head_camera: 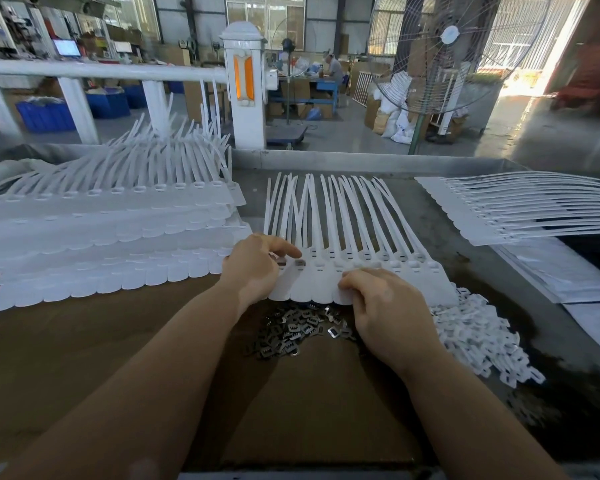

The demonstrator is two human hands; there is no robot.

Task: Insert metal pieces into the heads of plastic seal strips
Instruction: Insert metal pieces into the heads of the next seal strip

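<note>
**Seal strips under both your hands, mid-tabletop**

Seal strips, one joined white row, lie flat at the middle of the tabletop, heads toward you, tails fanned away.

- Nearest you: brown cardboard sheet on the tabletop, your forearms crossing over it.
- Metal pieces: loose dark pile on the cardboard, just below the row's tag edge, between your wrists.
- White plastic clips: bigger loose heap to the right of the metal pile, touching the row's right end.
- Your right hand: fingers curled, tips pressing on the tag edge of the row. Whether this grip is clamped on anything I cannot tell; palm side is hidden.
- Your left hand: over the row's left end, index finger stretched out to a strip head. Fingers look relaxed, grip apart, nothing visibly held.
- Two heads beside that fingertip show dark metal inserts; the heads further right look white.
- Left: stacked rows of strips, several layers, overlapping.
- Right: another row, tails pointing off to the right edge, well apart from yours.
- Far edge: grey metal tabletop rim, then white railing and post.
- Beyond: big standing fan, blue bins, a person at a far bench.
</note>
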